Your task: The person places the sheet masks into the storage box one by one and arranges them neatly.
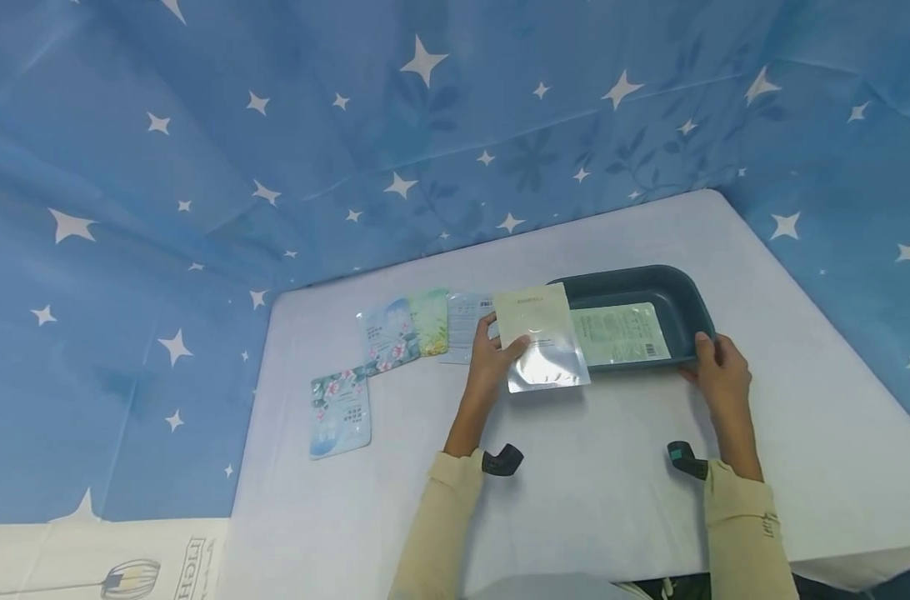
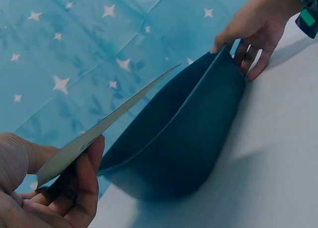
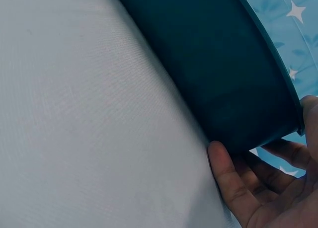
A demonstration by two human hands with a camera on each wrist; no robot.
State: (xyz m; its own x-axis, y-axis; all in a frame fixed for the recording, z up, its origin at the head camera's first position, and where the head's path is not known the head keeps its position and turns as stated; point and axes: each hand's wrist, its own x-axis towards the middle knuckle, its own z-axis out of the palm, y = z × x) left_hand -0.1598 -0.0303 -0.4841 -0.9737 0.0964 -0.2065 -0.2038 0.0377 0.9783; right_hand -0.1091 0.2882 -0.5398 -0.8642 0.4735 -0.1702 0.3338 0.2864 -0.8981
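My left hand (image 1: 488, 367) pinches a pale gold and silver sheet-mask packet (image 1: 541, 342), thumb on its face. Seen edge-on in the left wrist view, the packet (image 2: 99, 131) tilts upward beside the dark teal tray (image 2: 184, 143). In the head view it overlaps the left end of the tray (image 1: 686, 312). My right hand (image 1: 725, 379) grips the tray's near right corner. The right wrist view has the thumb at the rim and fingers against the lower side of the tray (image 3: 213, 74). A light green packet (image 1: 620, 333) lies inside the tray.
Left of the tray, a pale grey-blue packet (image 1: 466, 325) is partly behind my left hand. Further left lie a green packet (image 1: 429, 321), a blue floral packet (image 1: 390, 333) and another floral packet (image 1: 340, 412). A starry blue curtain (image 1: 455, 125) borders the white table (image 1: 590, 500).
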